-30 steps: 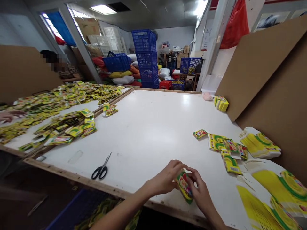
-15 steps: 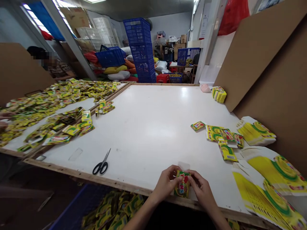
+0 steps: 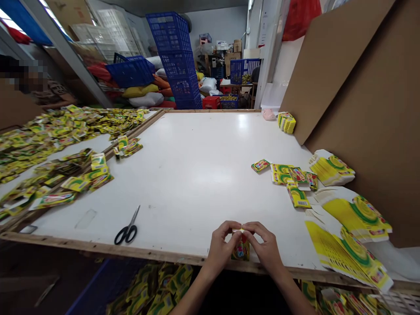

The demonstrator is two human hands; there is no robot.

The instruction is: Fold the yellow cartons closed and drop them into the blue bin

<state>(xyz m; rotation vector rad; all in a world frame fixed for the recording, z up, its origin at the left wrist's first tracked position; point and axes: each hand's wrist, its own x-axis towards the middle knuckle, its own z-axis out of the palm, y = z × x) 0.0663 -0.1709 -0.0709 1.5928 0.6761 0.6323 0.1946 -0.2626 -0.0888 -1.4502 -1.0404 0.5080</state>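
Note:
Between my hands, at the table's front edge, a small yellow-green printed box (image 3: pixel 240 250) stands or lies with its printed face toward me. My left hand (image 3: pixel 223 246) pinches its top end from the left, thumb and fingers together. From the right, my right hand (image 3: pixel 262 244) grips the same top end, its fingertips meeting those of the left. The box's top flap is mostly hidden behind the fingers. Several similar filled boxes (image 3: pixel 298 195) lie to the right, beside fanned stacks of flat printed cartons (image 3: pixel 341 253).
Black-handled scissors (image 3: pixel 127 232) lie at the left front of the white table (image 3: pixel 197 175). Piles of yellow packets (image 3: pixel 65 131) cover the left table, where another person (image 3: pixel 49 89) sits. Below the front edge is a blue crate (image 3: pixel 88 286) of packets. Cardboard (image 3: pixel 348 78) leans at right.
Both hands have shifted from the sides of the box to its top end, fingertips now together; the white flap that stuck up is covered. The camera view has turned slightly right.

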